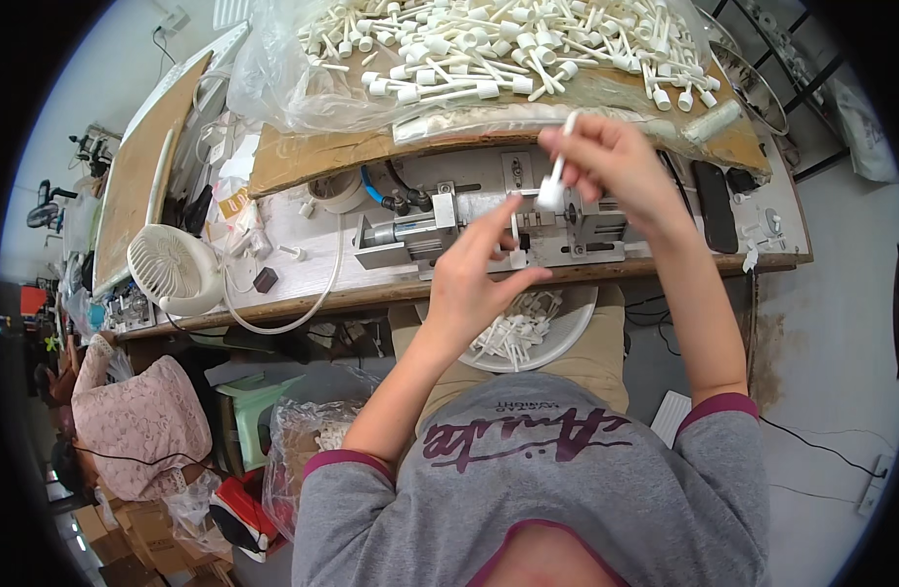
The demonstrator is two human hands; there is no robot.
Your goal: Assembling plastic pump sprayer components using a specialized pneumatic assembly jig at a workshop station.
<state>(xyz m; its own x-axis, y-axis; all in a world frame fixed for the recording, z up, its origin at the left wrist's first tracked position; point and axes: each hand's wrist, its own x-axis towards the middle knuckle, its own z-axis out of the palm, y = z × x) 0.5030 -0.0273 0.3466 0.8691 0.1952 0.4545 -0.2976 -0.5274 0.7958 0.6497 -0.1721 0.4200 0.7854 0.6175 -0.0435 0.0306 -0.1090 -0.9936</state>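
In my right hand (616, 166), raised over the bench fixture, a white mallet-shaped plastic piece (550, 193) is pinched by its thin stem, its cup-like head hanging down. My left hand (474, 279) reaches over the fixture's near side, thumb and fingers apart. A small white piece (519, 258) shows between that thumb and the fingers; whether they touch it is unclear. The metal clamping fixture (401, 240), with sliding rods and blue and black air hoses, lies along the bench's front. A white bowl (575, 338) of small white parts rests in my lap.
Many similar white pieces (469, 59) are heaped on cardboard (303, 161) and plastic film behind the fixture. Left stand a small white fan (176, 269) and a curved white tube (317, 313). A black phone (712, 205) lies at the right. The bench edge (763, 262) runs before me.
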